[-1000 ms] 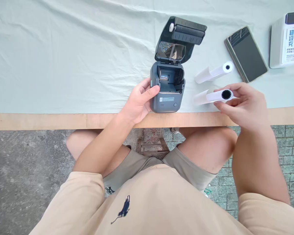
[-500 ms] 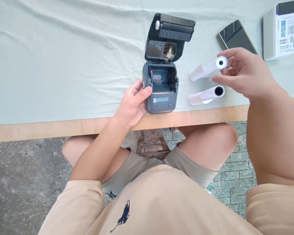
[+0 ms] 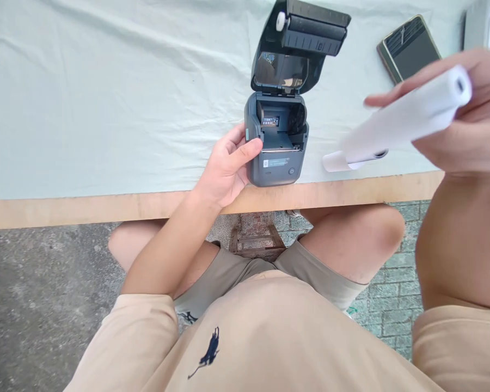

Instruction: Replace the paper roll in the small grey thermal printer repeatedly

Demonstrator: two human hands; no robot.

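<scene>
A beige T-shirt (image 3: 294, 337) with navy emblem (image 3: 210, 353) tops taupe shorts (image 3: 324, 272).

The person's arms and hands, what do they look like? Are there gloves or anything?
No gloves: the left hand and the right hand are both bare. I see no watch or bracelet. The left sleeve and right sleeve are short, beige and plain, with no marking that shows. The right hand is blurry, so small details are hard to tell.

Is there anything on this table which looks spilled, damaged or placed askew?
Only the smartphone looks slightly odd: it lies slanted to the table edge. Nothing appears spilled or damaged. The compact printer has its lid open; the paper roll in the right hand is blurred, so small flaws there cannot be judged.
</scene>
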